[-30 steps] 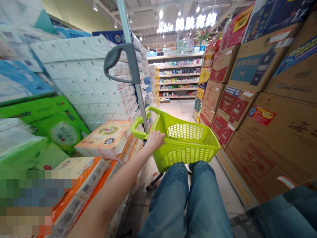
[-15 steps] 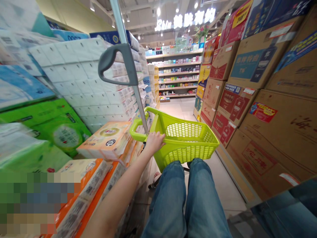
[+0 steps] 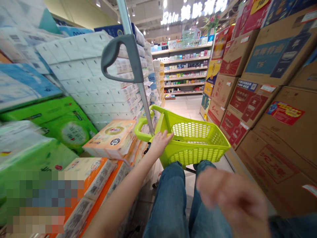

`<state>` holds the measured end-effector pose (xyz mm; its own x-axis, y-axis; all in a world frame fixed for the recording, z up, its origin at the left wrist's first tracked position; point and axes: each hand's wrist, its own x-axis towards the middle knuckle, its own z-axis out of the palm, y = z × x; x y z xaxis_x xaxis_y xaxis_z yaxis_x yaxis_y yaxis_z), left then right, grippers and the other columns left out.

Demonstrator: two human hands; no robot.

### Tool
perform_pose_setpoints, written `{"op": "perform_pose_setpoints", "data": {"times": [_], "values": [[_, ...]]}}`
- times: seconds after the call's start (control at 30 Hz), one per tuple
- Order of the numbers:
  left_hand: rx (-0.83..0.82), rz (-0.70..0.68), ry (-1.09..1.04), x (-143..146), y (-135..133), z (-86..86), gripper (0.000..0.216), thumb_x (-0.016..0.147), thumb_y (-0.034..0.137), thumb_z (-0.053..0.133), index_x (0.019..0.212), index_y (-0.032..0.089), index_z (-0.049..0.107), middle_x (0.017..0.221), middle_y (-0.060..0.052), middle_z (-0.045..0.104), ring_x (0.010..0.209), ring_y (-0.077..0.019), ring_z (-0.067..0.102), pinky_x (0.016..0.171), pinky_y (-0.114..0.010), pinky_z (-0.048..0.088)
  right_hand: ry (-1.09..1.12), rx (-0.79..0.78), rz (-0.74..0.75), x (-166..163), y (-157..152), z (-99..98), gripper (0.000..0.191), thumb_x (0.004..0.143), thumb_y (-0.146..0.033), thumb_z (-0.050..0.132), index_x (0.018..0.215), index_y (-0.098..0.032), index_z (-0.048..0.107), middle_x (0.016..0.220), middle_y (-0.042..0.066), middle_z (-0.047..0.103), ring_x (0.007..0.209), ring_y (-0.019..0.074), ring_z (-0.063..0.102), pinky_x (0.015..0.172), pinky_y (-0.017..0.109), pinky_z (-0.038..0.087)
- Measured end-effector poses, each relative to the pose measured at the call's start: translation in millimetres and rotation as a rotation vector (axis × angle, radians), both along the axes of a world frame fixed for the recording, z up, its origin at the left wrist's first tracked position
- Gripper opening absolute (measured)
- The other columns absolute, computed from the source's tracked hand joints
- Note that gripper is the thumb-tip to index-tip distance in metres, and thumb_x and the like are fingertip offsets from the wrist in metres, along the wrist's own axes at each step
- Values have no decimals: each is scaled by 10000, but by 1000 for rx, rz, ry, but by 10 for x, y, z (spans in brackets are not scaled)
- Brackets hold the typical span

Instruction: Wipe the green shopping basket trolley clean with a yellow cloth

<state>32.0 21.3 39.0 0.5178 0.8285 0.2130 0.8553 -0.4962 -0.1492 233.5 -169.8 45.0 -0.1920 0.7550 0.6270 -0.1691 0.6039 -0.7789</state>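
Observation:
A lime-green rolling shopping basket (image 3: 198,150) stands in front of my knees, with only its mesh walls and bare inside in view. My left hand (image 3: 160,142) is closed over its near rim, beside the foot of the metal pull rod. A grey grip (image 3: 137,59) is fixed high on that rod, and no hand touches it. Low in front of my right leg, my right hand (image 3: 232,195) is smeared by motion. Its fingers look curled, but whether they hold anything cannot be made out.
Tissue packs (image 3: 86,72) are stacked high on the left, with an orange pack (image 3: 112,137) lying low near my arm. Cardboard cartons (image 3: 279,142) line the right side. A tiled aisle (image 3: 185,103) leads to shelves (image 3: 185,69) of small goods.
My right hand has come into view at the lower right. The basket, with my left hand still on its rim, sits slightly further right in view.

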Motion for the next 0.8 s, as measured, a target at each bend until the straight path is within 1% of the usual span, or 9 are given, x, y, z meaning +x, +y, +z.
{"op": "perform_pose_setpoints", "data": {"times": [0.07, 0.13, 0.23, 0.33, 0.4, 0.47, 0.57, 0.67, 0.8], "values": [[-54, -81, -198, -44, -65, 23, 749, 757, -63, 482, 1425, 261, 377, 1341, -113, 478, 1091, -217, 592, 940, -359, 446, -66, -46, -187, -62, 502, 22, 220, 898, -381, 680, 1094, -281, 676, 1102, 50, 710, 1035, 220, 656, 943, 401, 532], [-154, -192, -491, -68, -155, 47, 712, 712, -56, 505, 1361, 214, 396, 1285, -104, 495, 1094, -207, 583, 936, -339, 457, -204, -91, -388, -108, 914, -43, 406, 833, -408, 740, 1205, -274, 649, 1224, 70, 681, 1136, 244, 626, 1017, 425, 492], [-440, -349, -854, -51, -297, 62, 457, 747, 73, 615, 1170, 192, 488, 1068, -41, 585, 993, -185, 592, 870, -297, 475, -319, -148, -385, -120, 1253, -208, 725, 707, -480, 821, 1348, -238, 583, 1396, 102, 596, 1286, 296, 539, 1087, 446, 430], [-730, -362, -1111, -4, -399, 28, 331, 791, 253, 692, 1079, 193, 542, 1011, -19, 624, 935, -165, 598, 818, -263, 476, -367, -312, -206, -71, 1342, -319, 559, 767, -526, 747, 1216, -200, 684, 1129, 66, 730, 1035, 274, 658, 904, 387, 516], [-823, -261, -1242, 19, -441, -18, 365, 782, 318, 729, 1081, 193, 560, 1044, -25, 641, 949, -169, 608, 825, -268, 478, -380, -390, -149, -26, 1347, -344, 422, 806, -536, 698, 1028, -181, 753, 906, 27, 748, 851, 241, 668, 764, 333, 518], [-928, -149, -1292, 26, -476, -67, 400, 760, 352, 766, 1077, 185, 588, 1056, -35, 663, 954, -178, 621, 832, -281, 480, -366, -425, -161, 12, 1340, -352, 377, 793, -531, 714, 908, -176, 767, 808, 6, 731, 763, 219, 648, 688, 301, 492], [-1150, -119, -1313, 14, -540, -135, 418, 761, 386, 787, 1085, 160, 651, 1055, -59, 702, 973, -198, 644, 873, -302, 476, -239, -485, -129, 30, 1318, -387, 358, 739, -510, 778, 889, -185, 768, 808, 4, 738, 739, 207, 646, 668, 291, 487], [-1293, -231, -1446, 6, -637, -230, 546, 752, 355, 816, 1239, 192, 631, 1144, -78, 705, 1056, -230, 656, 947, -338, 472, 18, -614, -72, -3, 1287, -490, 431, 680, -519, 831, 952, -191, 770, 873, 34, 770, 806, 232, 685, 734, 321, 526], [-1221, -272, -1685, 43, -792, -421, 897, 727, 299, 845, 1488, 349, 373, 1367, -83, 604, 1188, -263, 624, 997, -382, 487, 245, -759, -51, -84, 1231, -673, 511, 670, -603, 817, 970, -191, 771, 892, 70, 787, 822, 255, 720, 753, 352, 564]]}}
